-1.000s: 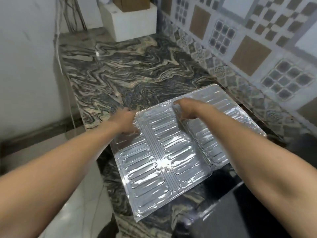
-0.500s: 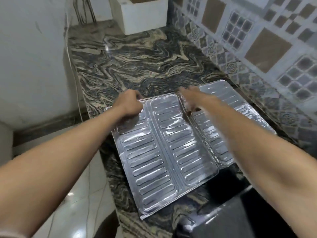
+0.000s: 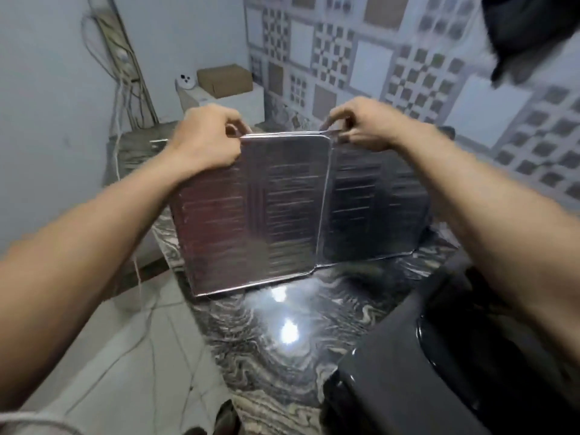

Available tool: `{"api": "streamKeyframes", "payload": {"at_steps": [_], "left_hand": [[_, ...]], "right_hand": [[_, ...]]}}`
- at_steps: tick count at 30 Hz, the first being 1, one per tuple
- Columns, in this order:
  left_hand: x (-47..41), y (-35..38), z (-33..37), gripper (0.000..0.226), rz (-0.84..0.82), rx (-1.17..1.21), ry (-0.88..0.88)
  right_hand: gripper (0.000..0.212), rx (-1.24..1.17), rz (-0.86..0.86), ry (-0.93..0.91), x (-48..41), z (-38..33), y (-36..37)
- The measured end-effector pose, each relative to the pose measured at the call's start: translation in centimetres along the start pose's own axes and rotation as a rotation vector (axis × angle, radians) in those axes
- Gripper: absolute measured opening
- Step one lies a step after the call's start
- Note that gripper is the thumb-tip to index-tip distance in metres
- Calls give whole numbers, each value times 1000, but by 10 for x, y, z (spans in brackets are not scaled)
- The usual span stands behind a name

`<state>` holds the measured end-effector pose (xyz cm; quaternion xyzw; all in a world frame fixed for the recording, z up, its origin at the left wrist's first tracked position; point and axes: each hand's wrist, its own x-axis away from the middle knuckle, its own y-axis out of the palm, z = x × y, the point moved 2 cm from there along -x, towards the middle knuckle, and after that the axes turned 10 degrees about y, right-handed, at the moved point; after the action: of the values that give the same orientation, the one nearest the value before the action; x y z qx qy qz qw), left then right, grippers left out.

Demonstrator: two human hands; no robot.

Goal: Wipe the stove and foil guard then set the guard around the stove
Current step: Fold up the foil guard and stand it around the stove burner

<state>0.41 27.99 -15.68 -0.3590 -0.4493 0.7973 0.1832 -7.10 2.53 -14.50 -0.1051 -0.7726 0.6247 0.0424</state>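
The ribbed foil guard [image 3: 276, 215] stands upright on the marble counter [image 3: 282, 356], its panels hinged at a slight angle and its bottom edge near the counter surface. My left hand [image 3: 207, 136] grips its top left corner. My right hand [image 3: 364, 124] pinches the top edge at the fold between panels. The black stove [image 3: 423, 372] sits at the lower right, close in front of the guard's right panel.
A white box [image 3: 226, 100] with a brown carton on top stands at the counter's far end. Cables [image 3: 125, 98] hang along the left wall. Patterned tiles [image 3: 408, 67] cover the right wall. The floor [image 3: 119, 356] lies off the counter's left edge.
The guard lay flat on the counter with both hands at its far edge. Both hands have lifted it so it now stands upright.
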Motion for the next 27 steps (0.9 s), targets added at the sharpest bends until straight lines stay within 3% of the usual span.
{"api": "streamKeyframes", "payload": {"at_steps": [6,9,14,17,21,24,27], "left_hand": [[2,1,-10,28,-74,69,-7],[0,12,-16,26,100,9,-54],[1,38,0,29,401,-20,-137],[4,54,12,50,542,22,-353],[1,65,24,92,461,369,-713],[-5,69,30,110,364,598,-749],[-5,73,33,124,340,629,-687]], "right_hand": [[23,-69,30,53,23,-3,2],[28,-162,46,82,29,0,10],[57,-250,45,92,32,-1,14],[64,-284,10,101,31,-1,15],[63,-325,-12,95,32,-2,13],[61,-352,-30,90,30,-1,11],[59,-347,-22,90,27,1,11]]}}
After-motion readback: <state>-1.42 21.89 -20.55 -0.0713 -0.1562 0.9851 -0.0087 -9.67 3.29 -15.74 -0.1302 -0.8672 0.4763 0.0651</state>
